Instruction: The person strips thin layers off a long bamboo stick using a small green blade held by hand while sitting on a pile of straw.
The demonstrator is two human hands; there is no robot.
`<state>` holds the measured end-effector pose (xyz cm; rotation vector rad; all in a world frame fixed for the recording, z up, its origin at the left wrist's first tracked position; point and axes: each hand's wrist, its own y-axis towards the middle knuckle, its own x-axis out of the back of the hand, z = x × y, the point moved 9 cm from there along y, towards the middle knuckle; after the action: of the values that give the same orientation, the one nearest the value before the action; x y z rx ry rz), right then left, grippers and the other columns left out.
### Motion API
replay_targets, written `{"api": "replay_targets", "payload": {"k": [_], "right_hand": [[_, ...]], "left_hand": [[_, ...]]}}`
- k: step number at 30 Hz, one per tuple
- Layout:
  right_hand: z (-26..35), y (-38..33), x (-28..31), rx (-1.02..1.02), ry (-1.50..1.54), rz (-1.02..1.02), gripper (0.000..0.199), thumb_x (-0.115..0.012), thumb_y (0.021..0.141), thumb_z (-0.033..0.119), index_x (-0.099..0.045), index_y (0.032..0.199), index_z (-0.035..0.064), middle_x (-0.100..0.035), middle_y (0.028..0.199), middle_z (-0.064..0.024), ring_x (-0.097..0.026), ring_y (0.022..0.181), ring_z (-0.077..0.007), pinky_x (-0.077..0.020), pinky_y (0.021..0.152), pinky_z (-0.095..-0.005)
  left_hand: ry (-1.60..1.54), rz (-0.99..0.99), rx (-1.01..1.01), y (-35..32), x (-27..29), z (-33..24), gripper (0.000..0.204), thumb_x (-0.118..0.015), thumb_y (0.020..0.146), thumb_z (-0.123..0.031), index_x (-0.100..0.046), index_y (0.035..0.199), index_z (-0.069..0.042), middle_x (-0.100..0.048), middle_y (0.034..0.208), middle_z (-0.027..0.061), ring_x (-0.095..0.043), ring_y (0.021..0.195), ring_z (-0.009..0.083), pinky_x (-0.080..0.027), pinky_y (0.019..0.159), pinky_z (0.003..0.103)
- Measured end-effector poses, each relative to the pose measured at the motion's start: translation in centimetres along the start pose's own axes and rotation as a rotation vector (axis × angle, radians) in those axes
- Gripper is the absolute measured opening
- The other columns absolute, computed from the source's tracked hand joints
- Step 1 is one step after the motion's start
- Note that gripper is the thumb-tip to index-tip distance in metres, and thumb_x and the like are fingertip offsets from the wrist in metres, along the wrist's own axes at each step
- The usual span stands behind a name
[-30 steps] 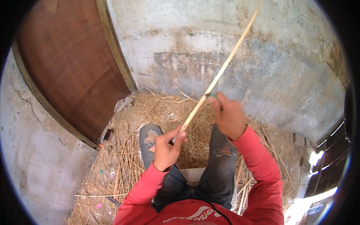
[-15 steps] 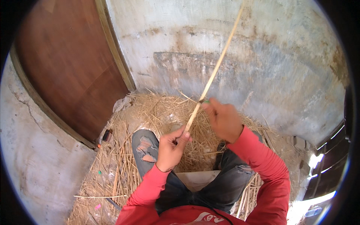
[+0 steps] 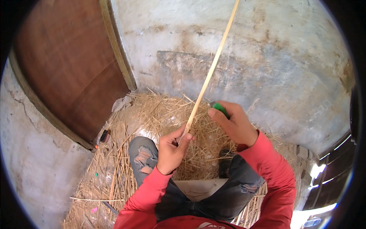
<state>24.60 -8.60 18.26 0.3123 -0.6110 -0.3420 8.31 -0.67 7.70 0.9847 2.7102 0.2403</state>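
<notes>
A long, thin strip of pale bamboo or similar wood (image 3: 212,68) slants up and away, its far end passing out of the top of the view. My left hand (image 3: 172,150) is closed around its lower end, between my knees, thumb on top. To the right of the strip, my right hand (image 3: 238,124) grips a small knife with a green handle (image 3: 221,110). Only a short grey bit of the blade shows past the fingers, a small gap away from the strip. The rest of the handle is hidden in my palm.
Straw-like shavings (image 3: 152,108) cover the floor, with loose sticks (image 3: 120,168) at left. A stained wall (image 3: 274,76) rises ahead, a brown door (image 3: 72,68) at left. A pale seat edge (image 3: 198,187) shows between my legs; a dark shoe (image 3: 225,164) rests beyond.
My right hand has drawn the knife off the strip, to the right, and its green handle shows more. The strip's upper part has shifted left, still held in my left hand.
</notes>
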Motion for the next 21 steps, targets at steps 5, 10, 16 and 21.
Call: {"api": "replay_targets", "payload": {"k": [5,10,16,21], "right_hand": [[1.3,2.9,-0.8,0.088,-0.201,0.009,0.026,-0.072,0.092,0.027,-0.07,0.095,0.0015,-0.058,0.067,-0.0144,-0.053,0.058,-0.0249,-0.0454,0.057,-0.0379],[-1.1,5.4,-1.6,0.348,-0.327,0.01,0.013,-0.074,0.081,0.016,-0.072,0.092,0.0089,-0.065,0.069,-0.0131,-0.064,0.059,-0.0337,-0.0502,0.055,-0.0408],[-7.0,6.1,-4.4,0.459,-0.297,0.246,0.014,-0.074,0.074,0.009,-0.067,0.086,0.0122,-0.061,0.063,-0.0063,-0.063,0.055,-0.031,-0.0481,0.05,-0.04],[-12.6,8.1,-5.8,0.394,-0.111,0.444,0.013,-0.075,0.076,0.011,-0.065,0.084,0.0117,-0.062,0.067,-0.0053,-0.064,0.059,-0.0299,-0.0487,0.053,-0.0398]], "left_hand": [[0.12,0.011,-0.095,2.5,-0.7,-1.1,0.043,-0.066,0.1,-0.006,-0.058,0.142,0.001,-0.069,0.091,0.0001,-0.05,0.067,0.0019,-0.042,0.058,0.02],[0.206,0.062,-0.094,5.9,-1.0,-0.3,0.044,-0.063,0.1,-0.003,-0.057,0.144,-0.001,-0.062,0.089,-0.0002,-0.051,0.071,0.0039,-0.043,0.062,0.021],[0.252,0.109,0.076,6.9,0.5,6.4,0.037,-0.061,0.1,0.001,-0.062,0.137,0.001,-0.069,0.1,0.0041,-0.057,0.077,0.0066,-0.048,0.067,0.022],[0.188,0.122,0.239,8.7,1.0,9.5,0.037,-0.063,0.098,0.002,-0.065,0.135,-0.002,-0.072,0.098,0.0054,-0.058,0.078,0.0066,-0.049,0.068,0.022]]}}
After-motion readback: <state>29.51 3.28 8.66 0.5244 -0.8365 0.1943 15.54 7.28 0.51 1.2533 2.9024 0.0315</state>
